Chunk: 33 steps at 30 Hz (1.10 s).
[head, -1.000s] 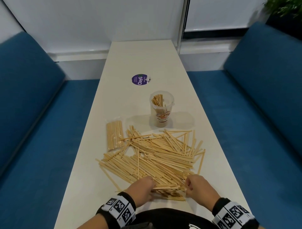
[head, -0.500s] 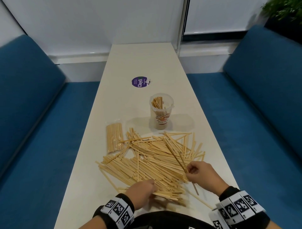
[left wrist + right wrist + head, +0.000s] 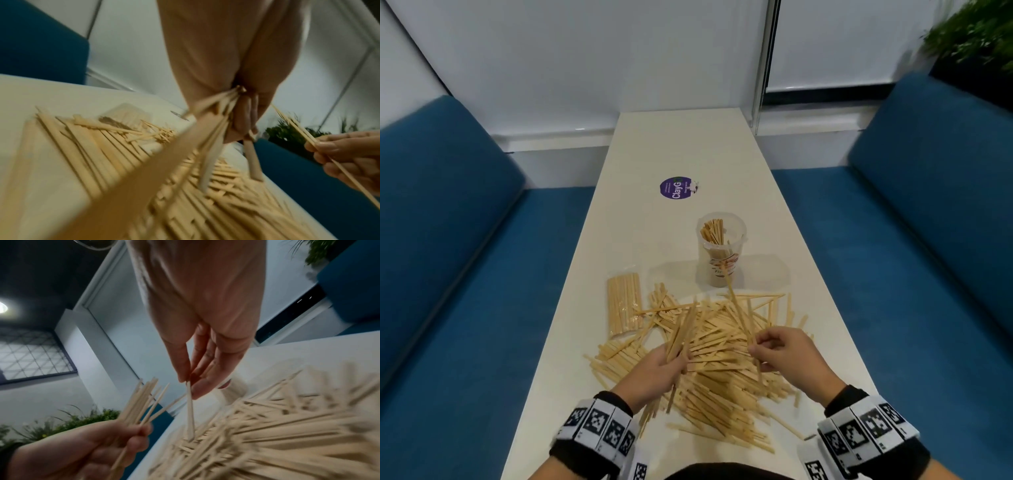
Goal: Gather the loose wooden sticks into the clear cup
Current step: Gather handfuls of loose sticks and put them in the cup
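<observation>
A big pile of loose wooden sticks [image 3: 719,363] lies on the white table [image 3: 681,144] near me. The clear cup [image 3: 721,247] stands upright just beyond the pile and holds some sticks. My left hand [image 3: 677,360] grips a small bundle of sticks [image 3: 683,330] lifted off the pile, tips pointing away; the bundle [image 3: 139,402] also shows in the right wrist view. My right hand [image 3: 756,346] pinches one thin stick [image 3: 739,311] between thumb and fingers, its lower end [image 3: 190,412] reaching down to the pile. The left wrist view shows my fingers [image 3: 244,116] curled round the bundle.
A clear packet of sticks [image 3: 624,308] lies left of the pile. A purple round sticker [image 3: 676,187] is on the table beyond the cup. Blue benches [image 3: 448,240] run along both sides. A green plant [image 3: 976,31] stands at the far right.
Both hands have risen from the near edge of the pile. The left hand now holds a bundle upright, and the right hand has lifted a single thin stick.
</observation>
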### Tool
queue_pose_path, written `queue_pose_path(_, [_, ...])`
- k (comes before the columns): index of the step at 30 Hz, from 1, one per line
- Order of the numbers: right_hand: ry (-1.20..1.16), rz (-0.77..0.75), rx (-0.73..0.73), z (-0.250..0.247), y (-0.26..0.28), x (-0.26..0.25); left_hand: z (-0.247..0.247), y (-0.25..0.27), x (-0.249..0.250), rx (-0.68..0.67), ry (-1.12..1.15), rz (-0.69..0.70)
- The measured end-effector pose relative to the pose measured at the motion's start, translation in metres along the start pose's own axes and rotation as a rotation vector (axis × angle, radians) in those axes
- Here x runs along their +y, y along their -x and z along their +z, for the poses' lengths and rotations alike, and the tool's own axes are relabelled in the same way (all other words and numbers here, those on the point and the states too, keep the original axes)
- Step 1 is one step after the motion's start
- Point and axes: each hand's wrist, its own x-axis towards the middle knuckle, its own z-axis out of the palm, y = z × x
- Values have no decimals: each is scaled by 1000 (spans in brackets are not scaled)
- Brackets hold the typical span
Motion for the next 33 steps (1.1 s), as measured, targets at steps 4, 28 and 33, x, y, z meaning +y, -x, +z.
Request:
queue_pose_path(4, [-99, 3, -103, 25, -7, -21, 0, 2, 19, -32, 402, 2])
queue_pose_path(28, [-221, -143, -82, 59, -32, -61, 7, 10, 40, -170, 546, -13])
queue_pose_path(33, [-329, -80, -113, 63, -40, -62, 7, 14, 45, -235, 550, -3])
